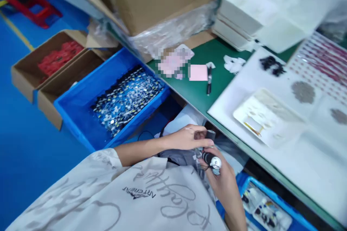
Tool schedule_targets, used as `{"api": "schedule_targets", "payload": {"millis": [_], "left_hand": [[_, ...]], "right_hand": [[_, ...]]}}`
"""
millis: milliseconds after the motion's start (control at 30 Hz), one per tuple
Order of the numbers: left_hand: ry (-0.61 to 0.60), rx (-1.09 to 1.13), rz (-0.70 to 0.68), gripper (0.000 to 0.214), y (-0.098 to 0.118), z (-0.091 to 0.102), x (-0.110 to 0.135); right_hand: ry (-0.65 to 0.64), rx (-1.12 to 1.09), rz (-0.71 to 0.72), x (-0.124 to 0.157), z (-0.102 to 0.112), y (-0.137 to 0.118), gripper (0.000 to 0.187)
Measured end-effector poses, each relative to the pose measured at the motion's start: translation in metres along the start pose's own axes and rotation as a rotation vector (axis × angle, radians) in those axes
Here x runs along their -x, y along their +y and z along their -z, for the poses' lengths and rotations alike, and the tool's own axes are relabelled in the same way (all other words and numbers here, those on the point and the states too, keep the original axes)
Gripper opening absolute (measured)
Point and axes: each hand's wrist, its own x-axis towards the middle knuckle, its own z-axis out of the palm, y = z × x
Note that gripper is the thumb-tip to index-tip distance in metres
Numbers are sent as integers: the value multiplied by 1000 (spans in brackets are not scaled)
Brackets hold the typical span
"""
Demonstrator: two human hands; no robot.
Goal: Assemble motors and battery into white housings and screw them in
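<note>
Over my lap, just off the table edge, both hands work close together. My left hand [189,137] is closed around a short dark grey cylinder [210,135], held between thumb and fingers. Below it, my right hand [222,168] grips a black ribbed cylinder [208,157] with a round silver-white end, which looks like part of a small flashlight. A thin dark wire or cord shows beside the right fingers. The two pieces are near each other; whether they touch I cannot tell.
A blue bin [81,126] of small black-and-white parts stands left, beside cardboard boxes [48,110], one with red pieces. On the green table [199,95] lie pink paper [198,72], a pen [209,80] and a white tray [282,122]. Another blue bin [282,196] sits lower right.
</note>
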Motion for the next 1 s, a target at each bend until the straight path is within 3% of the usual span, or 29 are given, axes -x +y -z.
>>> {"api": "schedule_targets", "payload": {"millis": [100, 167, 233, 367, 500, 633, 767, 867, 1000], "left_hand": [[-103, -25, 92, 45, 7, 3, -6], [-164, -80, 78, 36, 16, 6, -14], [-170, -111, 18, 28, 29, 7, -26], [-160, -100, -176, 28, 61, -1, -60], [-195, -127, -370, 32, 92, -8, -101], [-162, -181, -463, 41, 106, -5, -150], [-76, -369, -534, 43, 102, 7, -190], [11, -574, -662, 38, 94, 15, -208], [44, -732, -788, 33, 81, 23, -220]], "right_hand": [[2, -51, -42, 2, 2, -13, 22], [50, -122, -102, 5, 6, -16, 23], [163, -222, -191, 10, 10, -14, 25], [516, -531, -379, 9, 26, -1, 35], [704, -771, -407, -22, 59, 17, 51], [743, -847, -400, -66, 96, 45, 68], [739, -810, -435, -98, 118, 81, 75], [717, -669, -451, -108, 124, 104, 68], [596, -289, -463, -108, 126, 122, 42]]}}
